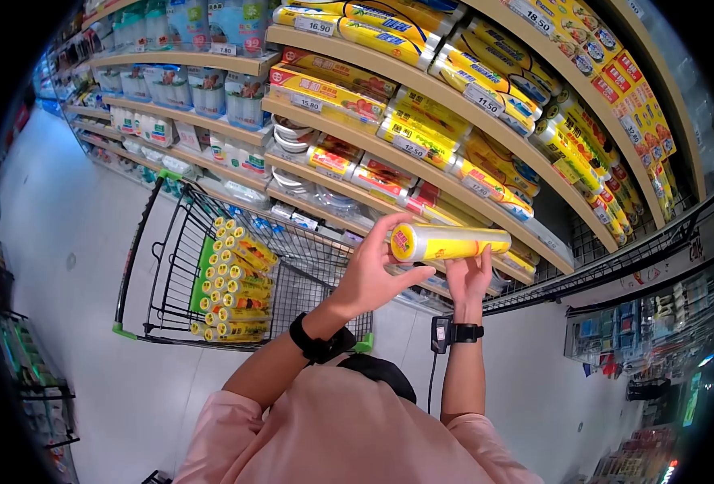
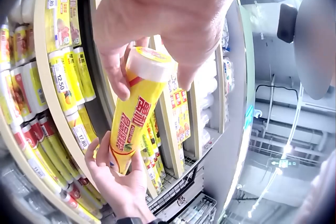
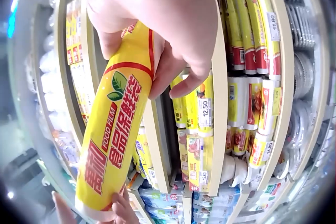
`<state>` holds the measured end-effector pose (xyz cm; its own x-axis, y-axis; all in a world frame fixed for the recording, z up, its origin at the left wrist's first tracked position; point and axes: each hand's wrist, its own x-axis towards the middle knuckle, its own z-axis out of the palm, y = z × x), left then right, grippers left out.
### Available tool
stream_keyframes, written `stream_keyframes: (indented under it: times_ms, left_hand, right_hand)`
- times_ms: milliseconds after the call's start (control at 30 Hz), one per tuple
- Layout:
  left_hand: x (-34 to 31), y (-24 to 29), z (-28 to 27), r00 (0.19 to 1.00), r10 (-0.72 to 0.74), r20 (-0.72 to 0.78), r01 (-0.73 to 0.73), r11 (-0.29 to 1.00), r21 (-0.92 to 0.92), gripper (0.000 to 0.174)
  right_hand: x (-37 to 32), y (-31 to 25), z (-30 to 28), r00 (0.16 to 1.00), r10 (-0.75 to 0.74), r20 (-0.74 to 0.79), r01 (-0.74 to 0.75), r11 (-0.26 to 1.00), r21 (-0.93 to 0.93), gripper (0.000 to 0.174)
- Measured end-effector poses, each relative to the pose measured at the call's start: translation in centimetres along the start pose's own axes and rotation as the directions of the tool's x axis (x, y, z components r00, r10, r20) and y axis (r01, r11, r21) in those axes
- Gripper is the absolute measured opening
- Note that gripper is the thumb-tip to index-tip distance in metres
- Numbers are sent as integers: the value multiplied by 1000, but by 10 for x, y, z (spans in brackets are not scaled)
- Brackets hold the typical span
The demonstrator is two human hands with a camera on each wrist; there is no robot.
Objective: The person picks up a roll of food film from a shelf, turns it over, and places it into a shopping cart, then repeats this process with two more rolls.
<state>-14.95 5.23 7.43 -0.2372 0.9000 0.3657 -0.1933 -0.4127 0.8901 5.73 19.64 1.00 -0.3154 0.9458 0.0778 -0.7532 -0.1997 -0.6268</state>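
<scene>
A yellow roll of food film (image 1: 452, 242) is held crosswise between both hands, in front of the shelves. My left hand (image 1: 370, 270) has its fingers behind the roll's left end, with the thumb stretched out below it. At the other end my right hand (image 1: 470, 278) grips the roll from below, thumb and fingers on its sides. The left wrist view shows the roll (image 2: 137, 111) tilted, with white at its near end. Red lettering and a green leaf show on the roll (image 3: 115, 129) in the right wrist view.
A black wire cart (image 1: 163, 278) with green corners stands at the left, holding several yellow rolls (image 1: 240, 298) stacked on their sides. Shelves (image 1: 421, 153) with price tags, yellow rolls and boxes rise in front. Another rack (image 1: 631, 323) stands at the right.
</scene>
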Motion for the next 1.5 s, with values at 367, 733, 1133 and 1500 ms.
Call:
stream_keyframes:
  times_ms: [367, 733, 1133, 1500]
  left_hand:
    - [0, 5, 34, 973, 229, -7, -212, 915, 344, 55]
    - [-3, 18, 43, 940, 342, -8, -291, 812, 506, 58]
    - [7, 6, 33, 860, 508, 53, -409, 624, 666, 55]
    - [12, -22, 7, 768, 623, 149, -510, 455, 729, 64]
  right_hand:
    - [0, 4, 3, 997, 68, -24, -69, 996, -57, 62]
    - [7, 22, -29, 975, 223, -18, -224, 974, -32, 63]
    - [14, 39, -34, 980, 199, 12, -199, 980, 27, 58]
    - [18, 43, -39, 970, 235, -55, -226, 965, 137, 60]
